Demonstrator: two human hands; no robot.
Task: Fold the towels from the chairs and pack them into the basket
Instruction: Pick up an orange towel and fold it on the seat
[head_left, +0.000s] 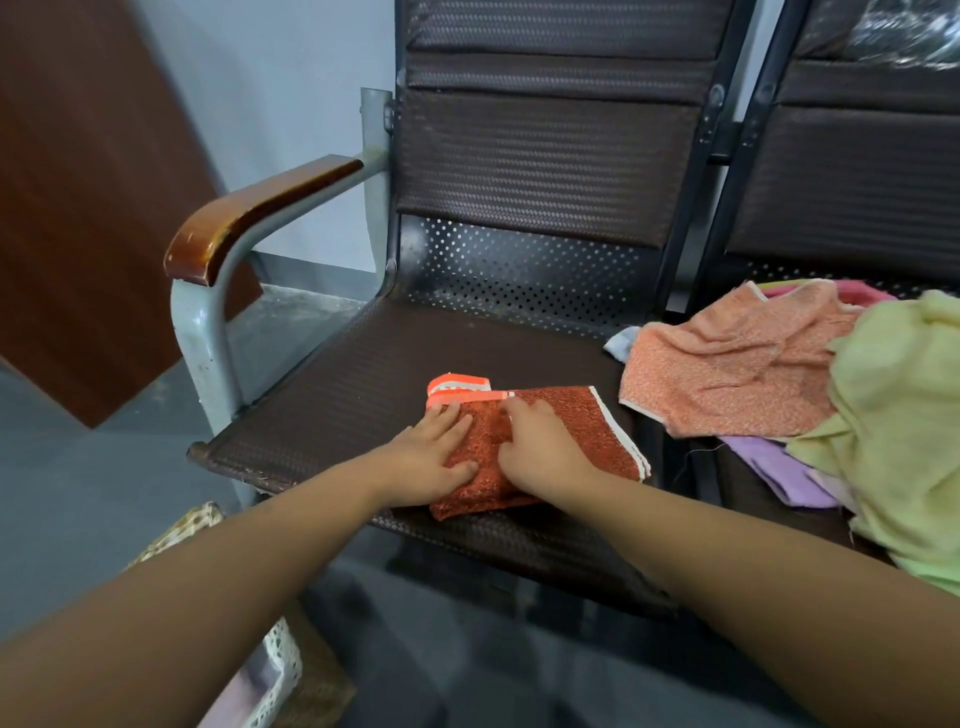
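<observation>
Pale blue wall (291, 78), grey floor (62, 493), brown wooden board (78, 208) (far left)

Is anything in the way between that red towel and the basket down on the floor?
Nothing visible. The left hand and right hand rest on the rust-red towel on the chair seat; the basket sits lower-left, partly hidden by the left forearm.

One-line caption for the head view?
The left hand and right hand rest on a folded rust-red towel on the chair seat; unfolded towels heap alongside, basket at lower left.
</observation>
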